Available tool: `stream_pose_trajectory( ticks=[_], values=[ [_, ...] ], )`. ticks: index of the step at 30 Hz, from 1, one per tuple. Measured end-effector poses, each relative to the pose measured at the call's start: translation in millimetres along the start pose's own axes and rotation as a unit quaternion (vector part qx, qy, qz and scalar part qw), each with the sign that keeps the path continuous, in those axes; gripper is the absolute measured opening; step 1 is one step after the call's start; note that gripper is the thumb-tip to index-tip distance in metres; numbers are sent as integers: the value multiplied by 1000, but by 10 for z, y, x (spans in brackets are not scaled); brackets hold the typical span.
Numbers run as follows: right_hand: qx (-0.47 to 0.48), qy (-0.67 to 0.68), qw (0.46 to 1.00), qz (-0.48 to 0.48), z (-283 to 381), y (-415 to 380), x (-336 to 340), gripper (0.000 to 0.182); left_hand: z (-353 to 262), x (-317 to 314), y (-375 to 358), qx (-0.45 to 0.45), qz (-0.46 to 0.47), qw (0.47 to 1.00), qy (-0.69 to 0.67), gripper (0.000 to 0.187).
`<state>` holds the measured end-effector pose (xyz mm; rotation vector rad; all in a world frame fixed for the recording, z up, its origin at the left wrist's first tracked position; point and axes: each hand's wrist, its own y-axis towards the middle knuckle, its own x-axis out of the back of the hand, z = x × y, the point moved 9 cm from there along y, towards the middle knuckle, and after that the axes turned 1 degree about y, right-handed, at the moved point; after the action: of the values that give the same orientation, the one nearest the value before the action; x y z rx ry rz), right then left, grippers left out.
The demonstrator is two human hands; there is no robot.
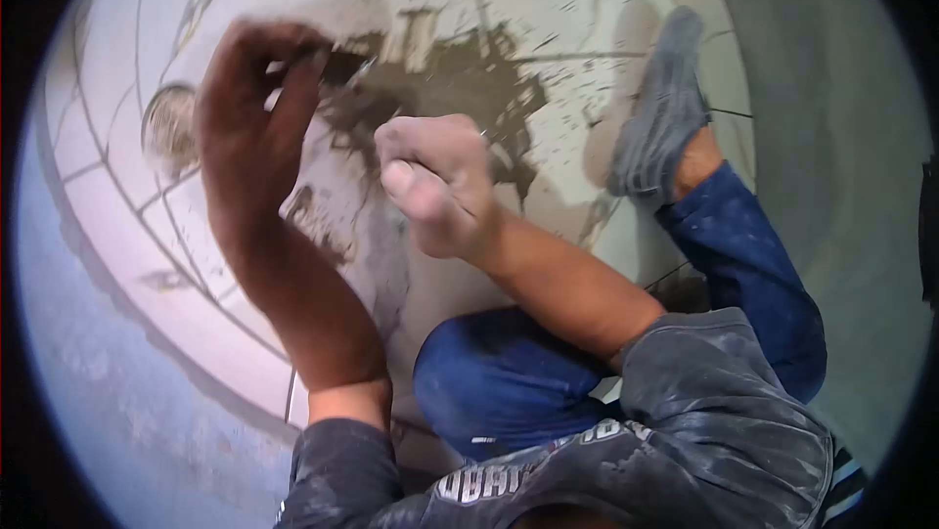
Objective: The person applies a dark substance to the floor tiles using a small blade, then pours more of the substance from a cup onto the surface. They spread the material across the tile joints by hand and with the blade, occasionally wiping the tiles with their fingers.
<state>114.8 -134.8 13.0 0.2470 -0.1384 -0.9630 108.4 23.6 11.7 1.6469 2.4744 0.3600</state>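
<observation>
My left hand (252, 123) is raised over the tiled floor, thumb and fingers pinched on a small dark flat piece (344, 67) with a bright edge. Its exact kind is not clear. Closer to the middle, my right hand (435, 182) is curled into a fist; a tiny bright glint shows beside it, and what it holds, if anything, is hidden. Below both hands, a patch of wet grey-brown paste (440, 94) is smeared over the pale tiles (548, 1). Streaks and splatters surround it.
A round opening (171, 130) with a rough, pale inside lies in the tiles at left. My socked foot (660, 104) rests on the floor at right, my bent knee (489, 373) nearer. A bluish wall (108, 382) borders the left, a grey surface (831, 89) the right.
</observation>
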Motion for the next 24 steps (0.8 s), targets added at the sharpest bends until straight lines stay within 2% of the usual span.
stream_pose_trajectory(
  ticks=[1, 2, 5, 6, 9, 11, 13, 15, 17, 19, 21, 22, 23, 24],
  values=[
    [10, 52, 997, 57, 101, -73, -146, 23, -7, 74, -83, 3, -1, 1000, 23, 13],
    [-17, 41, 995, 91, -28, -180, -243, 24, 4, 80, -101, 0, -8, 1000, 4, 13],
    [-73, 37, 987, 138, -351, -341, -433, 22, 91, 139, -104, 17, 12, 998, -53, 19],
    [-19, 29, 980, 197, -94, -273, -475, 17, 106, 167, -101, 17, 5, 999, -43, 19],
    [3, -11, 973, 232, -294, -491, -577, 16, -43, 156, -108, -25, 13, 998, -62, 20],
    [20, -8, 970, 243, -276, -462, -556, 16, -143, 193, -88, -4, -62, 998, 28, 10],
    [18, 80, 959, 270, 51, -413, -684, 16, -161, 189, -78, 5, -49, 998, 35, 10],
    [39, 102, 956, 272, 113, -427, -767, 13, -109, 260, -120, 19, -40, 998, 51, 11],
    [-36, 15, 970, 240, -345, -412, -736, 14, -120, 287, -112, -42, -3, 999, -30, 21],
    [-18, 37, 970, 239, -259, -375, -738, 14, -211, 303, -99, -56, 4, 997, -55, 22],
    [55, -45, 965, 253, -240, -378, -776, 12, -245, 336, -163, -57, 9, 995, -78, 22],
    [-3, -46, 973, 227, -405, -255, -709, 10, -271, 376, -177, -64, -10, 996, -57, 22],
    [4, -53, 973, 224, -357, -225, -690, 10, -307, 412, -148, -81, -30, 996, -37, 22],
    [14, -15, 979, 205, -241, -139, -678, 19, -340, 382, -136, -100, -9, 993, -58, 23]
  ],
)
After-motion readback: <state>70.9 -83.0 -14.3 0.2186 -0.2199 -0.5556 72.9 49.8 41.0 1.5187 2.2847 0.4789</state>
